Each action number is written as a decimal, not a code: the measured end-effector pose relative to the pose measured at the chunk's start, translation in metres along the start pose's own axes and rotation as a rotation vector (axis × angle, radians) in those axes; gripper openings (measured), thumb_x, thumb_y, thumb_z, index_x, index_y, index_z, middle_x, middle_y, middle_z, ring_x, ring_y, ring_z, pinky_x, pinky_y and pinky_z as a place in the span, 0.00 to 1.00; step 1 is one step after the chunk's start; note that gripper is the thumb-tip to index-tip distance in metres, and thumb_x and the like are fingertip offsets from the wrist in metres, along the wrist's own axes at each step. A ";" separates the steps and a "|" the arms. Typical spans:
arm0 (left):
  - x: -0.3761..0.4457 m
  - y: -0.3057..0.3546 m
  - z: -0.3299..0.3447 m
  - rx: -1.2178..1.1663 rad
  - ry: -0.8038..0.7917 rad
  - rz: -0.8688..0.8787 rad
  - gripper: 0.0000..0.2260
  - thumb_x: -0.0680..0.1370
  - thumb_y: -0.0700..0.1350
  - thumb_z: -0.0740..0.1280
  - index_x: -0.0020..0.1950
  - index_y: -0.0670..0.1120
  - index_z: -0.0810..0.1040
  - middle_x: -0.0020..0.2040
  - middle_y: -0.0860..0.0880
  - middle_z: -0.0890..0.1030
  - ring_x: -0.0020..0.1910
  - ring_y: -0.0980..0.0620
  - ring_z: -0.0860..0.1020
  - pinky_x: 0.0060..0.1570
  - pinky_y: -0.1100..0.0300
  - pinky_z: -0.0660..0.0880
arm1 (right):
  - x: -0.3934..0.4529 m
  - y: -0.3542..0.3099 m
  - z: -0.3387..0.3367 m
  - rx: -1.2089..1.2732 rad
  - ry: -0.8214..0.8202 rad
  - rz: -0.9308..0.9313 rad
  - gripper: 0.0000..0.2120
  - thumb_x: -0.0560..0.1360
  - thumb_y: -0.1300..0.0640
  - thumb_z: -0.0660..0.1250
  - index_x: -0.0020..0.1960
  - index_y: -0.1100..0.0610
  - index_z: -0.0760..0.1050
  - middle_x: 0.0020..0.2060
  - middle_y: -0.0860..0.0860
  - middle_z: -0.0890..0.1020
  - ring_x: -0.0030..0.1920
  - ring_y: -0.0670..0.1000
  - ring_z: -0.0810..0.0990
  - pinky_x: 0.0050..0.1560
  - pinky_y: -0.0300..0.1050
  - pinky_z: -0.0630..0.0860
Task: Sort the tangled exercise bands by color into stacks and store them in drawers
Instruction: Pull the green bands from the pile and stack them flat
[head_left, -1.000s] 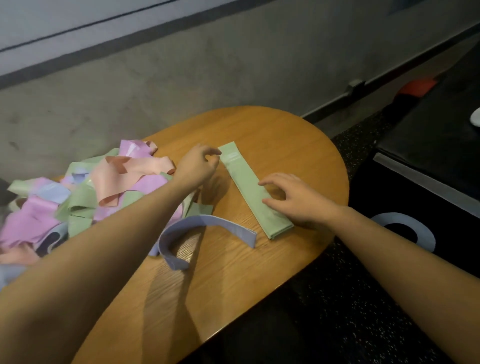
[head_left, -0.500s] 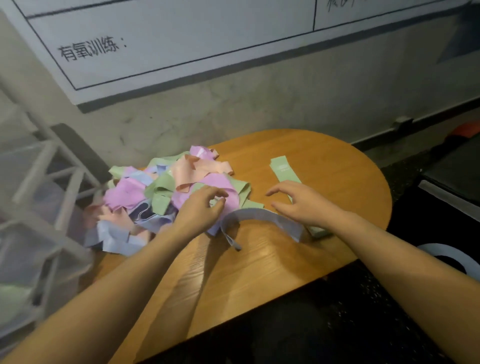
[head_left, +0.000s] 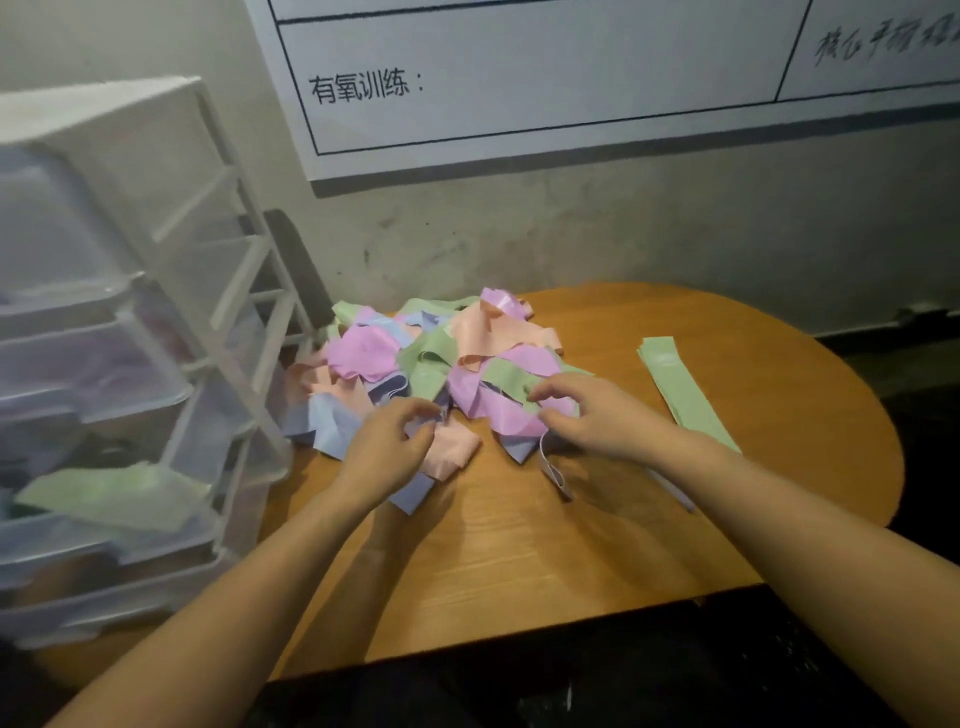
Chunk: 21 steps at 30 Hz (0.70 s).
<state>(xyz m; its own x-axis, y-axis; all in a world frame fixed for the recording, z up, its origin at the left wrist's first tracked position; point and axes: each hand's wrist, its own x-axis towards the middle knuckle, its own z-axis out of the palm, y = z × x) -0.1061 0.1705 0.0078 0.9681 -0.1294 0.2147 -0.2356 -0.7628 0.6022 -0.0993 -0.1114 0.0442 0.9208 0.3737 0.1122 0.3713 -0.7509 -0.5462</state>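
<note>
— So, where are the bands?

— I see the tangled pile (head_left: 441, 364) of pink, green, peach and blue bands on the left half of the round wooden table (head_left: 597, 545), beside the plastic drawer unit (head_left: 119, 338). A flat green stack (head_left: 680, 389) lies apart on the right.

— And the hands?

— My left hand (head_left: 384, 452) has fingers curled into the pile's near edge, pinching a band. My right hand (head_left: 592, 415) pinches a green strip on the pile's right side
</note>
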 end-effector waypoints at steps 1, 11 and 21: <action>0.001 -0.005 -0.002 -0.009 0.014 -0.016 0.07 0.81 0.45 0.66 0.56 0.54 0.80 0.54 0.58 0.79 0.53 0.59 0.75 0.55 0.60 0.73 | 0.007 -0.003 0.003 0.011 0.000 -0.006 0.14 0.79 0.52 0.66 0.64 0.49 0.78 0.61 0.44 0.80 0.60 0.45 0.77 0.58 0.38 0.72; 0.027 -0.036 0.005 -0.046 0.180 -0.076 0.10 0.78 0.45 0.70 0.59 0.49 0.80 0.56 0.53 0.78 0.57 0.52 0.75 0.59 0.47 0.75 | 0.073 -0.019 0.034 0.113 -0.030 0.009 0.14 0.79 0.55 0.65 0.64 0.49 0.78 0.57 0.42 0.81 0.56 0.41 0.78 0.57 0.39 0.77; 0.061 -0.049 0.017 -0.126 0.268 -0.151 0.10 0.78 0.44 0.66 0.58 0.49 0.79 0.55 0.54 0.78 0.54 0.55 0.74 0.58 0.46 0.75 | 0.159 -0.037 0.051 0.099 -0.014 0.003 0.12 0.79 0.54 0.66 0.62 0.48 0.77 0.57 0.44 0.81 0.56 0.44 0.78 0.54 0.39 0.76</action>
<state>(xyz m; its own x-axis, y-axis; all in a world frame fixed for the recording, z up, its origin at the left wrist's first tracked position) -0.0345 0.1893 -0.0218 0.9396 0.1635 0.3006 -0.1159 -0.6744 0.7292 0.0271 0.0037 0.0397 0.9198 0.3796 0.0998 0.3546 -0.6945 -0.6260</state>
